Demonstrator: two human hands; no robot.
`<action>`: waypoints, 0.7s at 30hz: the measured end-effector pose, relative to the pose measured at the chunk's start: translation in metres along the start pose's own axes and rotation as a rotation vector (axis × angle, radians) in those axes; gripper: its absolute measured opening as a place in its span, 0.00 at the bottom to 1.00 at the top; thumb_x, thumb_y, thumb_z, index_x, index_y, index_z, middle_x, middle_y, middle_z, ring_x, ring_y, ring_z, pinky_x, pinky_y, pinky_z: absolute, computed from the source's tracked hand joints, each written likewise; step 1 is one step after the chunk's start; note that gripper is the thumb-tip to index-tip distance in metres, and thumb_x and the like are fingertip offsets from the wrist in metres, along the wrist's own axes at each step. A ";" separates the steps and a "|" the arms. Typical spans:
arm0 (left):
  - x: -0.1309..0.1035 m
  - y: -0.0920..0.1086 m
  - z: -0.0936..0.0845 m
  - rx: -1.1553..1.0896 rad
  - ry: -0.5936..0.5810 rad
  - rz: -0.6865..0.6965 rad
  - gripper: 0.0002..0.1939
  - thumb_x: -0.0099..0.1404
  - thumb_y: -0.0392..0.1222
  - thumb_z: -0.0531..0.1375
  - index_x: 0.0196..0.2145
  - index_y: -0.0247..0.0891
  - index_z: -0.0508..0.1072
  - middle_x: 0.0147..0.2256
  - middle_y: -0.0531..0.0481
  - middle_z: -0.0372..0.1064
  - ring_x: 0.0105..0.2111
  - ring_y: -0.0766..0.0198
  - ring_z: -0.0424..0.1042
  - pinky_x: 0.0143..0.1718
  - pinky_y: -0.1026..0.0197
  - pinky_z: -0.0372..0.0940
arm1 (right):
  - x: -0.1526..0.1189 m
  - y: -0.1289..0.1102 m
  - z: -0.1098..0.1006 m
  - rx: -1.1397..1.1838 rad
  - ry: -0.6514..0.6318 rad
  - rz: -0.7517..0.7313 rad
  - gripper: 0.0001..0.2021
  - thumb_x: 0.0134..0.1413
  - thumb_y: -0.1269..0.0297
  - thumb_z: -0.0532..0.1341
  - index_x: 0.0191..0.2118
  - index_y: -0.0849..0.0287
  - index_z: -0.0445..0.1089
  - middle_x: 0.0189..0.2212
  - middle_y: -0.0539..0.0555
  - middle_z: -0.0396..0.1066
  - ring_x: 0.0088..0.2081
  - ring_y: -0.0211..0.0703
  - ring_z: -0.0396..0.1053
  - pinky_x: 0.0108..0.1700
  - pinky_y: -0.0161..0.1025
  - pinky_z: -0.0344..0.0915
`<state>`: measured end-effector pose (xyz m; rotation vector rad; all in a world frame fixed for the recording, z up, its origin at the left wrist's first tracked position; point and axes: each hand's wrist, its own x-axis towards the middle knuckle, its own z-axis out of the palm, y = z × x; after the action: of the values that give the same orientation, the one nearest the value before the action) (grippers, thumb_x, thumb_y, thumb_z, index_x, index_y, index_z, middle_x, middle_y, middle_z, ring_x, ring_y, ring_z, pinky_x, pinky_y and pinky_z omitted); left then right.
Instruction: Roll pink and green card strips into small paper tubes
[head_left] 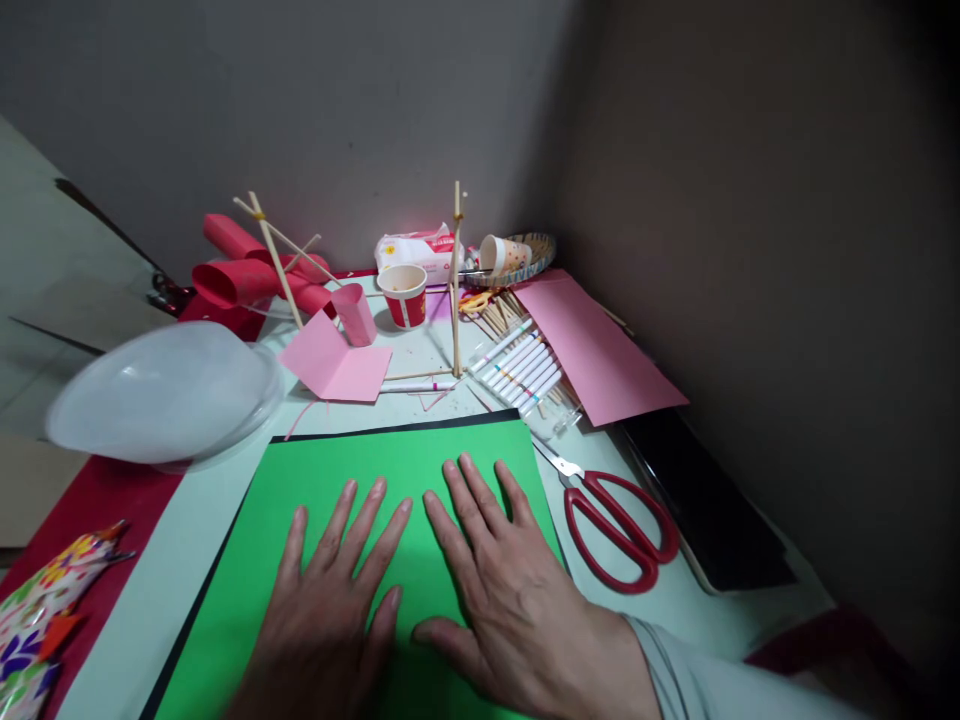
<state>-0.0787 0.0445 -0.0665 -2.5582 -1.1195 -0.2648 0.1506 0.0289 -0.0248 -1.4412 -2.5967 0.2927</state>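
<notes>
Where the green sheet (405, 460) lies, left hand (322, 600) and right hand (514, 585) rest spread upon it

Left of the green sheet sits a patterned packet (56, 610), with a translucent bowl-like piece (161, 390) off the sheet's far left corner. Beyond that corner lie red paper rolls (240, 283); closer to the sheet's far edge stand a pink folded card (360, 375) and a pink paper tube (354, 315).

The left hand covers the sheet's left part, palm down, fingers fanned apart, pinching nothing. A red paper cup (409, 310) stands beyond the far edge, roughly ahead of the gap between the hands. The right hand covers the right part, palm down, fingers also spread, the middle two closer together, gripping nothing.

The green sheet lies directly beneath both sets of fingers, neither hand nearer to it, and reaches beyond the fingertips. Its long axis seems to run away from the person, but the near end is out of view. A black layer (487, 416) edges its far side.

Past the far right corner are white markers (517, 375) and a pink sheet (600, 350). Beside the right edge, nearer the right hand, lie red-handled scissors (630, 540), blades toward that corner.
</notes>
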 end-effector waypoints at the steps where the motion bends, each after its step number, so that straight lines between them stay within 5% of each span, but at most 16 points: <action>1: 0.000 -0.001 -0.001 -0.011 -0.004 0.012 0.33 0.68 0.42 0.57 0.69 0.38 0.62 0.71 0.38 0.56 0.70 0.39 0.56 0.71 0.37 0.31 | 0.000 0.000 0.001 -0.004 -0.002 0.004 0.44 0.64 0.43 0.61 0.73 0.72 0.52 0.72 0.80 0.40 0.74 0.78 0.36 0.68 0.80 0.46; 7: -0.001 -0.003 -0.009 -0.110 -0.079 -0.033 0.36 0.70 0.46 0.56 0.72 0.39 0.56 0.73 0.41 0.51 0.75 0.46 0.38 0.71 0.36 0.27 | 0.000 0.007 0.009 -0.041 0.017 -0.044 0.47 0.60 0.41 0.63 0.72 0.74 0.54 0.71 0.83 0.44 0.73 0.80 0.41 0.64 0.83 0.51; 13: -0.010 -0.007 -0.011 -0.166 -0.163 -0.063 0.39 0.71 0.48 0.54 0.75 0.47 0.46 0.76 0.43 0.41 0.75 0.43 0.36 0.70 0.31 0.29 | -0.001 0.013 0.017 -0.088 0.114 -0.084 0.47 0.59 0.36 0.59 0.71 0.71 0.56 0.70 0.79 0.52 0.72 0.78 0.49 0.62 0.78 0.59; 21: -0.025 -0.018 -0.011 -0.207 -0.164 -0.118 0.42 0.69 0.47 0.53 0.76 0.49 0.40 0.77 0.44 0.34 0.75 0.40 0.37 0.70 0.29 0.31 | -0.003 0.008 0.034 -0.147 0.272 -0.024 0.27 0.65 0.61 0.58 0.66 0.66 0.63 0.69 0.70 0.59 0.75 0.67 0.41 0.71 0.72 0.41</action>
<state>-0.1088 0.0348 -0.0600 -2.7395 -1.3718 -0.2122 0.1502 0.0273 -0.0599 -1.3832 -2.4534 -0.0944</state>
